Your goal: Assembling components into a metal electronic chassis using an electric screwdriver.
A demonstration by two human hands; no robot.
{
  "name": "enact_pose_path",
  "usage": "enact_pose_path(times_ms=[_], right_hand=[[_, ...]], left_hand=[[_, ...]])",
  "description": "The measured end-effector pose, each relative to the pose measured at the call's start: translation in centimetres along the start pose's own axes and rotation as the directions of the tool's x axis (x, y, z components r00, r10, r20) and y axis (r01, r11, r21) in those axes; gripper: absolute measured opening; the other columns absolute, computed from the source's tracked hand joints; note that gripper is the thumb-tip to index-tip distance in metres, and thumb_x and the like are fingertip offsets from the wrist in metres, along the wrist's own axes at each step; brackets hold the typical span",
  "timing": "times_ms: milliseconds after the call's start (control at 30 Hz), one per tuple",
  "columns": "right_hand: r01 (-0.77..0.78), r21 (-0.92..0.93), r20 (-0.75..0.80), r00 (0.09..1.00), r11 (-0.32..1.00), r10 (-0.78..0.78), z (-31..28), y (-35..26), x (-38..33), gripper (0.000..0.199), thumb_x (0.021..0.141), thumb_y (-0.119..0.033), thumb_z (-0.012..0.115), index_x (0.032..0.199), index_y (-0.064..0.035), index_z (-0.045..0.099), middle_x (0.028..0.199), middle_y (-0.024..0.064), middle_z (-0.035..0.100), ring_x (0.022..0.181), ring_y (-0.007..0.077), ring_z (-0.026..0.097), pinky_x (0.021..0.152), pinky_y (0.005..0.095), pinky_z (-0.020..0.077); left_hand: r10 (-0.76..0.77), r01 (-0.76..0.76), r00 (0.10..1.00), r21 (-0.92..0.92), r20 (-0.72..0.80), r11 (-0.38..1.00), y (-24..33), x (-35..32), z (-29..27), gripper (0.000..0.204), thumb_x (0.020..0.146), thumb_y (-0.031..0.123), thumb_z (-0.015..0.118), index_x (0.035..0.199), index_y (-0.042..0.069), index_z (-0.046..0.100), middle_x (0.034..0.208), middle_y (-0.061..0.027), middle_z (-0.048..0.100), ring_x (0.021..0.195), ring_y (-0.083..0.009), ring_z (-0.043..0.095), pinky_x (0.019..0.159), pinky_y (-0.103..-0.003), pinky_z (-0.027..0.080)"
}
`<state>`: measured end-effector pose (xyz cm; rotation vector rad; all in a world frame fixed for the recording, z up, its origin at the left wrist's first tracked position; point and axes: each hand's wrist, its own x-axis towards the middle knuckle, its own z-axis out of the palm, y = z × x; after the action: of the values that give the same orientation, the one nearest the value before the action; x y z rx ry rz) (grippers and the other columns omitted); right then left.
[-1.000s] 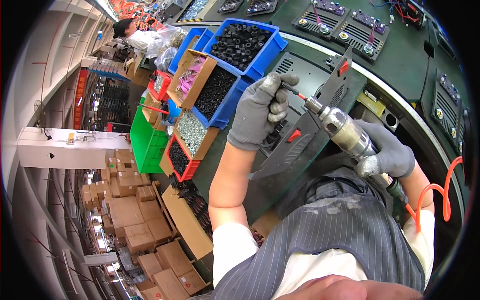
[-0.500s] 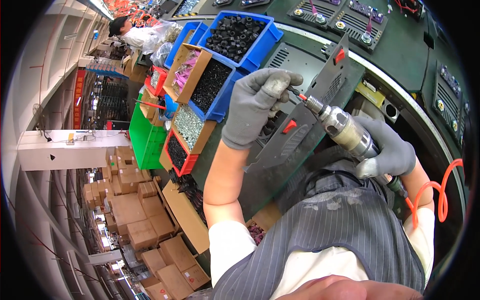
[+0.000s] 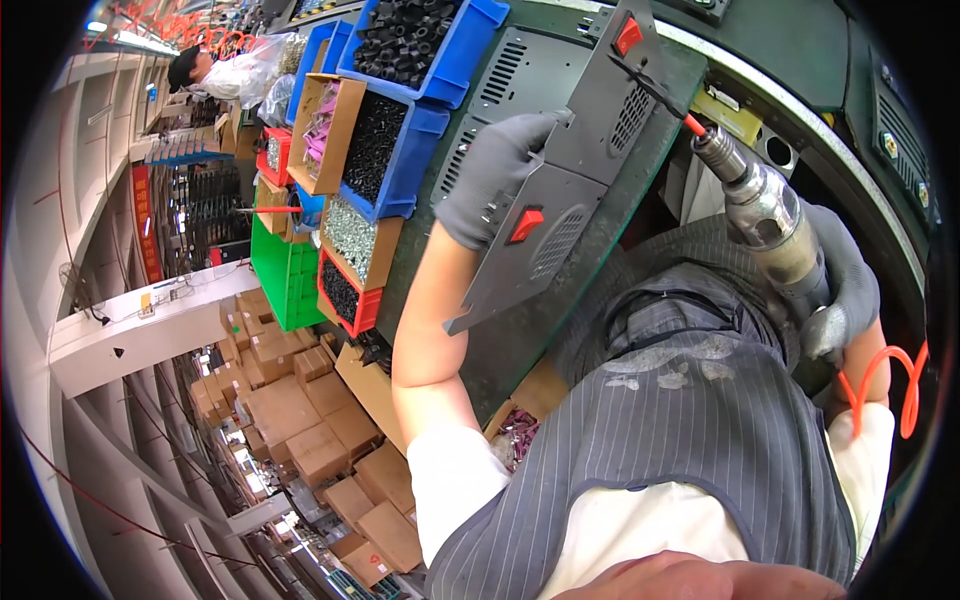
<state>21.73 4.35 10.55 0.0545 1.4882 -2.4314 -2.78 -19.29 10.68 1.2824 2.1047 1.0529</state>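
While the dark green worktop (image 3: 505, 365) carries the two grey metal panels (image 3: 572, 165), which meet at a seam, any loss of support could let that sheet metal tip or slide, since its faces lean at an angle. Left of the panels stand blue bins (image 3: 410, 140) full of small black parts, near enough that a sideways jolt might spill some. To the right of the panels is the power driver (image 3: 775, 225), its body wrapped by the gloved fingers of the right hand (image 3: 845, 285); if that one-handed hold twists under torque, the nose could swing across the metal. At the panels' left edge is the left hand (image 3: 495, 175), its fingers bent over the rim; I cannot tell whether they clamp the metal or merely rest there, and a loose hold would be the likeliest cause of a shift. Farther right of the panels loops the orange hose (image 3: 912, 395), close by the forearm, where a snag could tug the tool off line. Over the panels' upper part lies the dark bit (image 3: 668, 100), near the upper red switch (image 3: 628, 37); its tip is too blurred to show contact, but a slip there might scratch the finish or crack the switch.
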Motion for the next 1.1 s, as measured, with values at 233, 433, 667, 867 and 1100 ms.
enact_pose_path(times_ms=[233,433,667,867,1100], right_hand=[[-0.103,-0.260,-0.127,0.989,0.960,0.072,-2.1,3.5,-1.1,0.081,0.049,-0.037,0.080,0.114,0.0045,0.054,0.091,0.0081,0.060,0.081,0.0147,0.056,0.077,0.0274,0.0450],[-0.138,-0.330,-0.118,0.987,0.934,0.104,-1.8,3.8,0.4,0.079,0.051,-0.040,0.077,0.113,0.0035,0.055,0.092,0.0100,0.059,0.081,0.0196,0.057,0.076,0.0293,0.0461],[-0.187,-0.342,-0.094,0.982,0.921,0.165,-1.6,3.4,1.6,0.087,0.049,-0.050,0.078,0.113,0.0044,0.055,0.095,0.0103,0.059,0.087,0.0197,0.056,0.082,0.0318,0.0434],[-0.212,-0.345,-0.117,0.976,0.914,0.182,-1.3,3.3,1.9,0.084,0.049,-0.048,0.077,0.113,0.0035,0.056,0.096,0.0097,0.059,0.086,0.0187,0.056,0.081,0.0306,0.0436],[-0.229,-0.325,-0.129,0.972,0.918,0.197,-1.1,3.6,1.8,0.083,0.050,-0.045,0.077,0.114,0.0032,0.056,0.094,0.0086,0.059,0.084,0.0184,0.055,0.081,0.0297,0.0436]], left_hand=[[-0.406,0.366,0.907,-0.268,-0.109,0.891,-1.1,0.1,2.3,0.020,0.088,0.015,0.057,0.099,0.000,0.063,0.088,-0.0014,0.063,0.077,-0.0088,0.059,0.068,-0.023,0.046],[-0.181,0.198,0.979,0.235,-0.091,0.952,-1.3,-0.2,1.5,0.016,0.084,0.012,0.055,0.094,0.003,0.063,0.086,-0.0050,0.063,0.077,-0.0145,0.060,0.067,-0.025,0.046],[0.085,-0.059,0.995,0.393,-0.050,0.918,-1.7,-0.3,1.4,0.016,0.077,0.013,0.057,0.090,0.004,0.062,0.088,-0.0107,0.063,0.079,-0.0255,0.062,0.067,-0.028,0.047],[0.056,-0.043,0.998,0.442,-0.017,0.896,-2.2,-0.3,1.2,0.021,0.077,0.013,0.058,0.097,0.006,0.064,0.093,-0.0092,0.065,0.083,-0.0221,0.063,0.070,-0.028,0.048],[-0.040,0.105,0.979,0.322,-0.202,0.941,-5.3,-1.1,2.0,0.024,0.081,0.016,0.059,0.103,0.008,0.065,0.096,-0.0079,0.066,0.085,-0.0213,0.064,0.071,-0.027,0.049]])
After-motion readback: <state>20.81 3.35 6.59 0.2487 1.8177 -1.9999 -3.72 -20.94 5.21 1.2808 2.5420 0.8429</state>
